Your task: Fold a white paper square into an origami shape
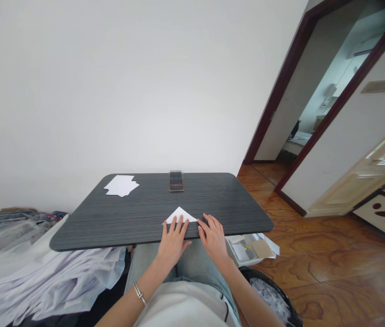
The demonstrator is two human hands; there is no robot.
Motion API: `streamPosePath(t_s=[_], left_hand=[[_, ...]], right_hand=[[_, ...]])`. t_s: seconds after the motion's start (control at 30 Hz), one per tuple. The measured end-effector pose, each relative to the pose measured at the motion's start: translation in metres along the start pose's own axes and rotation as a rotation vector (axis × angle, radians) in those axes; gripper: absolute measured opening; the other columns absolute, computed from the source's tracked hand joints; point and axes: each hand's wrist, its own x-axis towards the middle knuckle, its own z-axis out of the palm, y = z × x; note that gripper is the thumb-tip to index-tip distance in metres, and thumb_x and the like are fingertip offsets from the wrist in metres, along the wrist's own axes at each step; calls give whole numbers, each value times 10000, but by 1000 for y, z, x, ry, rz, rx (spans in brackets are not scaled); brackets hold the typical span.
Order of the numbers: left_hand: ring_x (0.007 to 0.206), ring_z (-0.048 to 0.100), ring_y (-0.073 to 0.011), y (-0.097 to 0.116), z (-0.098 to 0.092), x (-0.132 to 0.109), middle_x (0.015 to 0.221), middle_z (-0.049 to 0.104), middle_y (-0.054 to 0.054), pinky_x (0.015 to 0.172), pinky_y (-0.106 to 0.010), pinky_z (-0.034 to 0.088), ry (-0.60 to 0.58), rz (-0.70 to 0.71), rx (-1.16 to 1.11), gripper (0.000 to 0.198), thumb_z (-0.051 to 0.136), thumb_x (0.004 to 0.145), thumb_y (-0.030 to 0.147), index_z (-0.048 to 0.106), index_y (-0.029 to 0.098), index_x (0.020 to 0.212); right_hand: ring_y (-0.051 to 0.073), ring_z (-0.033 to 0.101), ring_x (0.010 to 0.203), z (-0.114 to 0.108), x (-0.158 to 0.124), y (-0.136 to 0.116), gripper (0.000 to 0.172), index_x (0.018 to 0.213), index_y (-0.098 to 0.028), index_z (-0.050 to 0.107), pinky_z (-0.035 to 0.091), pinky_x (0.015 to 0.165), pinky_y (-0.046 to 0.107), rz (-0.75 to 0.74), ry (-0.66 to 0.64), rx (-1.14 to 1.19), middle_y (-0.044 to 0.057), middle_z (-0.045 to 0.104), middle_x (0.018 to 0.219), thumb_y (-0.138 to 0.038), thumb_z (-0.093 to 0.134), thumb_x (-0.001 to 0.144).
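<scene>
A white sheet of paper folded into a triangle [180,212] lies near the front edge of the dark table [145,206], its point facing away from me. My left hand [175,238] rests on its lower edge with the fingers spread flat. At the triangle's right corner is my right hand [212,232], fingers stretched out over the tabletop and the index fingertip at or beside the paper's tip. Neither hand grips anything. The fingers of the left hand cover part of the paper's near edge.
Several loose white sheets [120,185] lie at the table's back left. A phone [176,181] stands at the back middle. Below the right side are a box of papers [247,250] and a black-lined bin [270,295]. White cloth [59,277] is heaped at left.
</scene>
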Motion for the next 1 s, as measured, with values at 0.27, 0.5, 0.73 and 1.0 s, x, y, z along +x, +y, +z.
streamPosePath(t_s=[0.27,0.5,0.73,1.0], left_hand=[[1253,288,-305,-1,-1,0,1387,328,-98,977,-536,248,-2,5,11,596,454,802,405,267,227,1340],[1252,290,-305,-1,-1,-1,1383,335,-96,977,-541,245,1,5,3,595,449,806,400,257,232,1343],[1253,293,-304,0,-3,-1,1378,342,-97,973,-542,252,13,1,-1,602,467,801,391,243,264,1346],[1249,297,-310,-1,-3,-1,1380,336,-95,964,-550,258,3,5,-4,612,492,789,400,244,302,1340]], right_hand=[[250,403,1132,2,0,-1,283,1054,-216,612,334,914,400,-18,-6,14,92,506,1220,-233,410,857],[249,416,1124,3,1,-2,283,1065,-225,601,346,898,407,-21,7,17,94,525,1196,-241,417,851],[245,435,1110,2,0,-2,277,1036,-215,612,347,888,401,-1,21,14,97,554,1155,-243,406,853],[249,430,1121,0,-2,-6,271,1040,-206,606,324,889,401,27,-2,-11,102,560,1156,-235,408,858]])
